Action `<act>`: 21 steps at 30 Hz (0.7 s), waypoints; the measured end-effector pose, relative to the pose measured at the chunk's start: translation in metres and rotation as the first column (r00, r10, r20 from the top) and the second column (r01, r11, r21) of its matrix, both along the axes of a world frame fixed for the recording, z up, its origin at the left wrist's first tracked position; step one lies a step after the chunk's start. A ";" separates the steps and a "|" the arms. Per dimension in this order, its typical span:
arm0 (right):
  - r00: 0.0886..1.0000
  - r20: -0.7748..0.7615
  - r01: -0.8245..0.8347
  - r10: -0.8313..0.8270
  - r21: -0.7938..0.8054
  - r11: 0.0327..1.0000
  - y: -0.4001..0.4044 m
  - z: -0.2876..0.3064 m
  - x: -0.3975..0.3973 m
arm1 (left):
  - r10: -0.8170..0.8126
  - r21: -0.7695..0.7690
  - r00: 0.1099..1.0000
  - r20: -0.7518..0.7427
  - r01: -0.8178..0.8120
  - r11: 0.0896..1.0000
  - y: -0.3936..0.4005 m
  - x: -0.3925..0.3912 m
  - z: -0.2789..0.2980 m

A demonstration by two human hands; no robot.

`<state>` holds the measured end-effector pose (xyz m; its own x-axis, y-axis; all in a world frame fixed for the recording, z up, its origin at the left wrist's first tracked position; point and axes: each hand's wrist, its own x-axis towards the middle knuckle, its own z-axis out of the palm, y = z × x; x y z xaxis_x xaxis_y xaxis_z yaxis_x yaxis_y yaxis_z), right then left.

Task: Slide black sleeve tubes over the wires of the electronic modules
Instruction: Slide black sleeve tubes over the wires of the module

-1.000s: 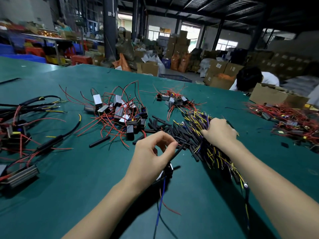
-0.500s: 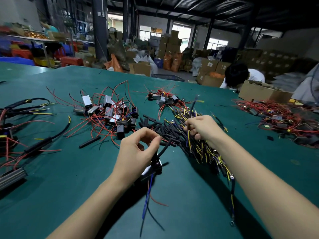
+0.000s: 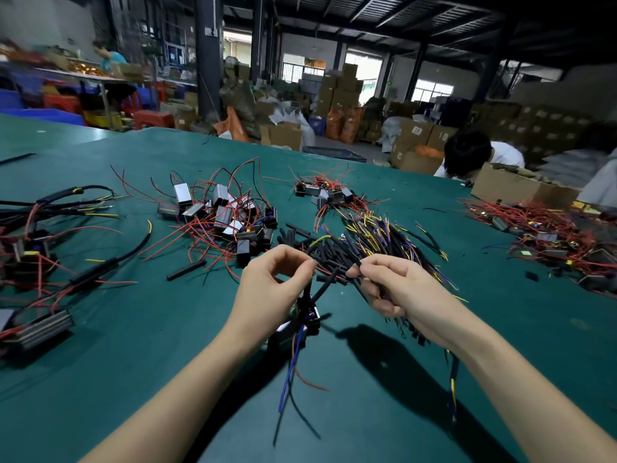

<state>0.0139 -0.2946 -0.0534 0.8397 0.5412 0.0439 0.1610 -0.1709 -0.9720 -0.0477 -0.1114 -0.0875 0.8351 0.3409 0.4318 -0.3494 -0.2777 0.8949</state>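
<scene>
Both hands hover above the green table [image 3: 100,362]. The left hand [image 3: 270,289] has thumb and fingertips pinched on wires rising from a small black module [image 3: 297,329] that hangs under it; blue, red and black leads trail from the module toward the viewer. The right hand [image 3: 397,289] is curled around a bundle of sleeved wires [image 3: 384,242], its fingertips pinching one black sleeve tube [image 3: 329,285] just beside the module. Behind the module lies a pile of loose black tubes [image 3: 327,252]; behind and left of it, a heap of modules with red wires [image 3: 227,215].
</scene>
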 end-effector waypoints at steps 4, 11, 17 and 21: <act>0.996 0.001 -0.084 0.084 0.065 0.994 0.000 0.000 -0.006 | -0.047 -0.078 0.998 -0.028 0.045 0.996 0.000 0.002 -0.001; 0.991 -0.020 -0.130 0.132 0.076 0.989 -0.004 -0.005 -0.005 | -0.053 -0.117 0.998 -0.030 0.049 0.992 -0.001 0.001 0.000; 0.985 0.003 -0.174 0.174 -0.034 0.984 -0.011 -0.009 -0.005 | -0.027 -0.136 0.999 -0.034 0.022 0.990 0.000 0.001 -0.001; 0.984 0.051 -0.157 0.171 -0.209 0.965 -0.015 -0.011 -0.007 | -0.060 -0.158 0.997 -0.042 0.052 0.986 0.000 0.001 -0.001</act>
